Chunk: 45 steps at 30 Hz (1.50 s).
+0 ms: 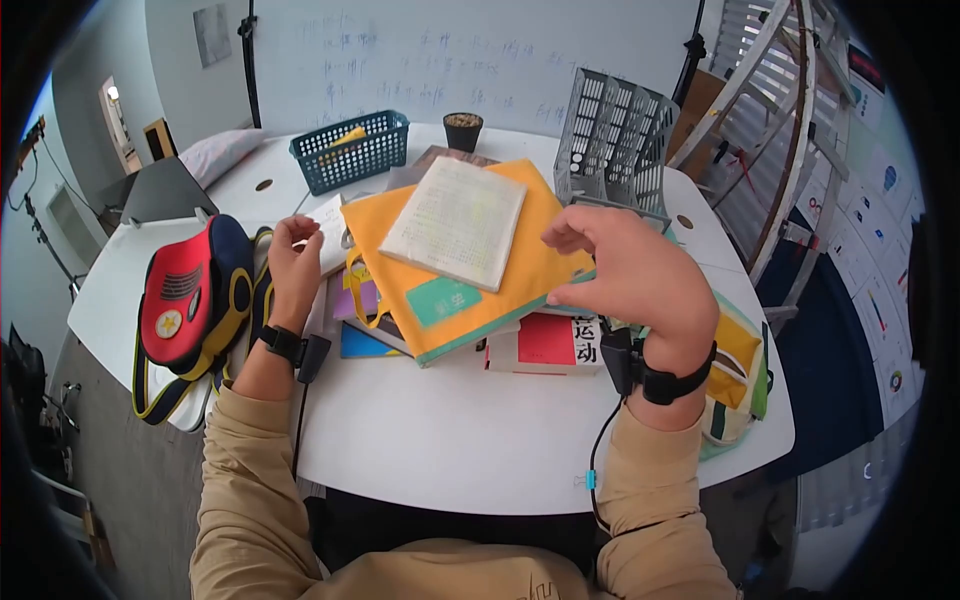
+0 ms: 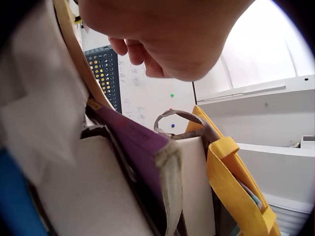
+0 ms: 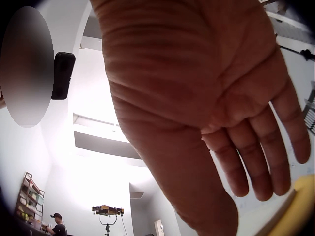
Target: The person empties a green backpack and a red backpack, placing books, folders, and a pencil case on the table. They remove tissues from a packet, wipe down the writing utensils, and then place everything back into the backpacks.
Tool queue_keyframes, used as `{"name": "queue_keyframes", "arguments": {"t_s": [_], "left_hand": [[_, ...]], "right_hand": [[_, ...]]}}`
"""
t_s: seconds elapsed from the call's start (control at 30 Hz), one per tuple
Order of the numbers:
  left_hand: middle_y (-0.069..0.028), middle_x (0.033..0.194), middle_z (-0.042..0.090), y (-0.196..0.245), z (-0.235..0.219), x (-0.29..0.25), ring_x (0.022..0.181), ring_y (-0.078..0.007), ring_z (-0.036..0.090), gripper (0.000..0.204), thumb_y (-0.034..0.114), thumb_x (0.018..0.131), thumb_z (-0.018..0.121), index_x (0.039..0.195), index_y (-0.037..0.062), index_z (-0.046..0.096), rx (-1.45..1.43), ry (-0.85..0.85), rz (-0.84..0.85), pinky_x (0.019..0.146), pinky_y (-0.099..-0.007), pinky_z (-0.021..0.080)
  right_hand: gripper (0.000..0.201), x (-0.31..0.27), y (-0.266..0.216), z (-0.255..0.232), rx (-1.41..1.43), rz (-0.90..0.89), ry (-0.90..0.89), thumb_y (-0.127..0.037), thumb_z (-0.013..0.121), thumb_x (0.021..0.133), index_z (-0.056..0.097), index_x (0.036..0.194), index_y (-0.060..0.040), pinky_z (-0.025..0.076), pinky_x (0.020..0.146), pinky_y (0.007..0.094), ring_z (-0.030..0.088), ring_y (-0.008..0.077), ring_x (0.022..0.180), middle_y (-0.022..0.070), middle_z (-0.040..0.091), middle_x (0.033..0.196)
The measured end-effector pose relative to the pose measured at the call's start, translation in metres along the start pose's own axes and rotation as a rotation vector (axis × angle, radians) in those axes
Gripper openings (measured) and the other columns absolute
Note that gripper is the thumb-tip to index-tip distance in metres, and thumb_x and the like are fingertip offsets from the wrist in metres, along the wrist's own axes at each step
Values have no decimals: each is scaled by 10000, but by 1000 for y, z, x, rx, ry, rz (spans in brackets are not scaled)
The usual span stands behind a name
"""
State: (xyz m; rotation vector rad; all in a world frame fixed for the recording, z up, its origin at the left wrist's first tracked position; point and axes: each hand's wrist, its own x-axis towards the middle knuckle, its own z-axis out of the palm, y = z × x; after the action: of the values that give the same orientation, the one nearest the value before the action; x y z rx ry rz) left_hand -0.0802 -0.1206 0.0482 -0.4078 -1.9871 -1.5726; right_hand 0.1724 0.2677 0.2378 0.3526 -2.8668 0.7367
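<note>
A yellow cloth document bag (image 1: 545,215) with a green label lies slanted on a pile of books. On top of it rests a pale booklet (image 1: 458,222) covered in print. My left hand (image 1: 295,262) hovers at the pile's left side, fingers loosely bent and holding nothing. Below that hand, the left wrist view shows a purple book (image 2: 135,147) and the bag's yellow strap (image 2: 229,182). My right hand (image 1: 645,270) is raised at the bag's right edge, its fingers extended and its palm bare in the right wrist view. A red-and-white book (image 1: 548,342) sticks out under the bag.
A teal basket (image 1: 350,155) and a small plant pot (image 1: 462,132) stand behind the pile. At the back right rises a grey file rack (image 1: 615,135). A red and navy backpack (image 1: 185,290) lies left; a yellow-green bag (image 1: 735,365) sits right, beside my forearm.
</note>
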Motion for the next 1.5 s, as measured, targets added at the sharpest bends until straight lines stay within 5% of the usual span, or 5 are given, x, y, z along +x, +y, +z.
{"name": "queue_keyframes", "arguments": {"t_s": [0.4,0.6,0.8,1.1,1.5], "left_hand": [[-178,1333,699,53,8,-36,1267,-327,666,513,96,914,721,1402,-8,599,82,-397,218,1115,-447,519],[-158,1363,708,50,10,-42,1260,-269,670,496,165,1007,753,1442,-9,591,78,-345,168,1109,-411,525],[-252,1453,700,58,9,-45,1374,-369,697,742,158,1018,790,1642,7,417,70,-511,80,1193,-480,548],[-347,1406,722,71,8,-47,1320,-439,735,1057,132,1002,805,1762,-41,91,86,-546,96,1115,-444,594],[-319,1573,598,61,10,-47,1301,-354,723,1103,169,1114,731,1774,-9,-136,129,-622,-34,1109,-400,579]], "right_hand": [[1272,33,-21,90,-315,30,-122,-48,925,750,231,1812,-146,417,1330,470,213,474,1726,283,175,1873],[901,37,-6,74,-180,-6,-161,-83,729,962,354,1778,-152,435,1312,434,288,375,1722,205,237,1883],[637,42,-5,69,-62,-15,-28,-61,653,1073,500,1688,-129,554,1105,378,708,375,1331,224,662,1576],[414,52,0,68,-48,-176,145,-107,622,1080,635,1492,-61,594,937,493,743,472,1112,260,786,1183],[534,59,13,80,-63,-142,116,-28,712,1008,630,1535,-53,557,1131,397,702,361,1365,216,721,1480]]}}
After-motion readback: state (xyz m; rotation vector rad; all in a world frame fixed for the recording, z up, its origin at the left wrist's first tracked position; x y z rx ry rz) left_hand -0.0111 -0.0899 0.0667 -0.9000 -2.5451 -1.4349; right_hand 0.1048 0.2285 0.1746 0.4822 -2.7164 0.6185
